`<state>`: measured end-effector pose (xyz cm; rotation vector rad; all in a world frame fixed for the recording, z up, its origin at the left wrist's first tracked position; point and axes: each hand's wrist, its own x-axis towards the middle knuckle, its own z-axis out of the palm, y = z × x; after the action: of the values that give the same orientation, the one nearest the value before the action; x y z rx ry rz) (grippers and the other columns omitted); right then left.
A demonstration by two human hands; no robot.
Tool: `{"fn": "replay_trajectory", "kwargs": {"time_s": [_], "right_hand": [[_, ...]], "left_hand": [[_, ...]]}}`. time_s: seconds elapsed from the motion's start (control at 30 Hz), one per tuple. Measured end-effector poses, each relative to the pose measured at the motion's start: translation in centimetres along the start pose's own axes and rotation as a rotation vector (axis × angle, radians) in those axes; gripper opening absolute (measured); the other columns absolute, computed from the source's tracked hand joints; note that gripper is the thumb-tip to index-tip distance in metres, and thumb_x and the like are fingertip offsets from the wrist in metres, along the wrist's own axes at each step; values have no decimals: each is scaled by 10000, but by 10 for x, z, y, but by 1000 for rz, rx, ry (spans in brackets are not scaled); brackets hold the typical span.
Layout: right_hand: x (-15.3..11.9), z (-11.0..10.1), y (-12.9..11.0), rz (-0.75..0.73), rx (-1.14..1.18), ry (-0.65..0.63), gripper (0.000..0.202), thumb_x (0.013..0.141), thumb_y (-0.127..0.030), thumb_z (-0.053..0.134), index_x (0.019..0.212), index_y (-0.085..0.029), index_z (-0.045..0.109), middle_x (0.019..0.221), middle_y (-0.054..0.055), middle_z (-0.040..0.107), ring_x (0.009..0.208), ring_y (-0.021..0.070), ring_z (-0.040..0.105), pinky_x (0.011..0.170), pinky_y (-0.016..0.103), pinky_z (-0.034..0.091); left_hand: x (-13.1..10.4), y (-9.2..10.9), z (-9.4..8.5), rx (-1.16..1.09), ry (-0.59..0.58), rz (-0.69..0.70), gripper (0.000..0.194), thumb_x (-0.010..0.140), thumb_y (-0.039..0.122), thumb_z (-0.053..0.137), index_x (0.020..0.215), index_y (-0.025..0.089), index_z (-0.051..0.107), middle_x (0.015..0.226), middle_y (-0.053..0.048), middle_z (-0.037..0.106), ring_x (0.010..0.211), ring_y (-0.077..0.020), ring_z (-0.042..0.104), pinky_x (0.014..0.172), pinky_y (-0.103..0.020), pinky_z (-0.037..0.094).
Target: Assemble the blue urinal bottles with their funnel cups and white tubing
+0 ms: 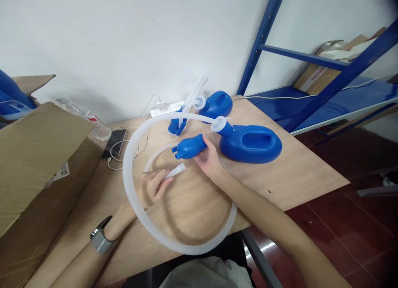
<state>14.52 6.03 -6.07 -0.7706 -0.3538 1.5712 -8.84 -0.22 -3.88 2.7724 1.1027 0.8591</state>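
My left hand [154,186] is closed around the end of a translucent ribbed hose [128,165], and its clear end fitting [178,169] sticks out past my fingers. My right hand [209,158] grips a hollow blue plastic piece [190,147] with a short spout pointing left, just above and apart from the hose end. The hose makes a wide loop over the table up to the white cap [219,124] of a blue urinal bottle [264,153] lying on its side, right of my right hand.
Behind stand a second blue urinal bottle [224,101], another blue piece [174,127] and a power strip [166,109]. On the left are a cardboard box [59,196], a phone [115,142] and a clear water bottle [101,129]. A blue shelf rack [304,57] borders the right.
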Motion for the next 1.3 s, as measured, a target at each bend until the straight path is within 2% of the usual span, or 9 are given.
{"fn": "replay_trajectory", "kwargs": {"time_s": [0.13,0.27,0.43,0.57,0.67,0.87,1.03,1.3], "right_hand": [[6,-3,0,-17,4,106,388,782,-518,864,1012,-272,670,1072,14,782,1077,232,762,843,340,669],[4,0,1,-51,-42,133,416,716,-473,884,985,-270,638,992,-25,748,997,208,746,766,304,633],[0,5,-1,-114,-29,181,431,628,-391,900,905,-271,592,887,-69,667,909,175,683,694,270,564],[1,5,-3,-145,-15,226,407,609,-370,871,876,-269,582,873,-71,634,910,167,641,704,260,533],[1,5,-5,-161,-24,228,411,589,-347,870,871,-265,582,869,-75,613,903,153,615,714,245,515],[2,6,-7,-167,-85,208,417,566,-358,859,870,-267,588,857,-67,590,867,164,586,649,250,469],[0,6,-7,-185,-151,196,405,589,-392,840,887,-271,593,878,-55,607,876,179,602,634,262,468],[-2,8,-6,-212,-248,173,412,608,-437,813,907,-272,583,929,-35,605,908,192,609,642,269,472]], "left_hand": [[-2,-2,-4,26,24,-51,299,1097,324,489,856,213,628,601,26,611,449,-138,522,488,-272,356],[-4,-4,-7,46,66,-94,302,1094,353,498,903,207,680,560,33,564,432,-137,499,474,-271,334],[-6,-8,-9,26,110,-98,260,1094,319,502,1027,187,716,680,2,688,503,-138,582,531,-254,434],[-6,-12,-13,8,123,-91,257,1093,308,507,1086,163,719,672,8,684,483,-124,551,504,-242,422],[-5,-14,-18,-4,98,-94,274,1095,326,505,1096,171,731,640,21,660,469,-122,538,494,-241,418],[-6,-20,-25,-21,17,-125,315,1099,363,495,1098,178,750,725,-2,718,489,-120,533,536,-253,447],[-9,-26,-27,-36,-27,-157,298,1084,347,502,1060,186,751,690,9,702,517,-128,564,531,-252,423],[-11,-27,-27,-63,-14,-103,267,1075,305,517,1090,184,754,754,-11,752,591,-147,643,537,-252,430]]}}
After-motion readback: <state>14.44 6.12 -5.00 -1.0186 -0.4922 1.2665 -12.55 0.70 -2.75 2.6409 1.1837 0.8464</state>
